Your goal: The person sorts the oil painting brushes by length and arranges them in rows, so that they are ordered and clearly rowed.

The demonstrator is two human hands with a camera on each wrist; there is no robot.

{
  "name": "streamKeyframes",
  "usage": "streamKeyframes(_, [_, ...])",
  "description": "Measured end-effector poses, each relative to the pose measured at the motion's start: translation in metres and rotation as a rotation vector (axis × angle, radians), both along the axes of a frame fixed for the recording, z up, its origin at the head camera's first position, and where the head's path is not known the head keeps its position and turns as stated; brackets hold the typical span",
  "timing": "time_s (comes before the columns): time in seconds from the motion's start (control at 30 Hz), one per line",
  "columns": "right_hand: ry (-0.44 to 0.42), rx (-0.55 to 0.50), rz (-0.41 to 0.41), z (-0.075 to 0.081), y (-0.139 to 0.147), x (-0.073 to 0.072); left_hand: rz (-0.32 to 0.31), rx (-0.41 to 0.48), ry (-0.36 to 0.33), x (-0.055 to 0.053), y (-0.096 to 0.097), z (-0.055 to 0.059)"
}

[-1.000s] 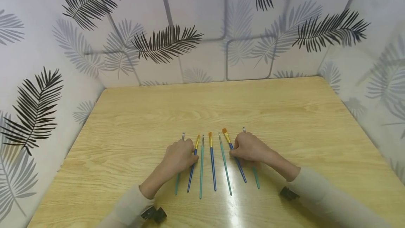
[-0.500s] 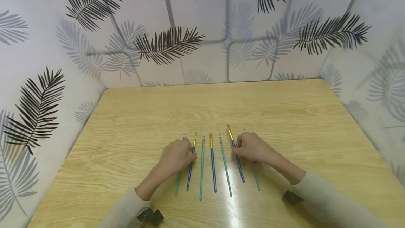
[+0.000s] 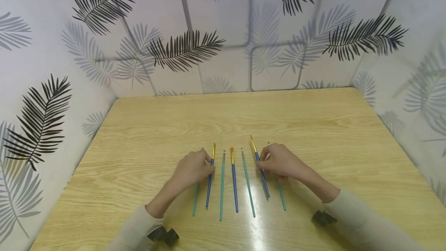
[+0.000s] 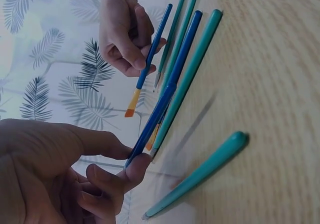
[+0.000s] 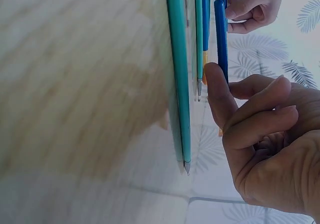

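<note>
In the head view, several slim paintbrushes lie side by side. My left hand (image 3: 192, 169) pinches a blue-handled paintbrush (image 3: 208, 193) between thumb and finger, bristles pointing away from me. My right hand (image 3: 280, 160) pinches another blue paintbrush (image 3: 263, 183) the same way. Seen from the right wrist, its blue handle (image 5: 221, 39) stands off the tabletop. Between the hands lie a teal brush (image 3: 222, 189), a blue brush (image 3: 235, 189) with orange bristles and a second teal brush (image 3: 249, 183). Each hand partly covers an outer teal brush, on the left (image 3: 196, 200) and right (image 3: 281, 196).
The brushes lie on a wood-grain table (image 3: 167, 123). Behind it and at both sides rise walls with a leaf pattern (image 3: 216, 65). Dark wrist devices (image 3: 163, 236) are worn at both sleeves.
The two pinched blue brushes have shifted slightly away from me and risen a little, turning about their length. Left hand and its brush moved slightly left. The other brushes stay in place.
</note>
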State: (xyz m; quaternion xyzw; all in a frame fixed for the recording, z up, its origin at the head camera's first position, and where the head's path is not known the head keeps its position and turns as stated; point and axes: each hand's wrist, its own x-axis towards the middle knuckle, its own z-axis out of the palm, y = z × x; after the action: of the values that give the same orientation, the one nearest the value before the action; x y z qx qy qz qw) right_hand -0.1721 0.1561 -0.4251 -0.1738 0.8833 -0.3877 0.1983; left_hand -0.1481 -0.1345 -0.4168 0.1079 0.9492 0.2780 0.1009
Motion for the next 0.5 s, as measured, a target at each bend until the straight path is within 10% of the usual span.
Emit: streamKeyframes(0.5, [-0.038, -0.087, -0.023, 0.004, 0.007, -0.005, -0.001, 0.124, -0.067, -0.011, -0.011, 0.006])
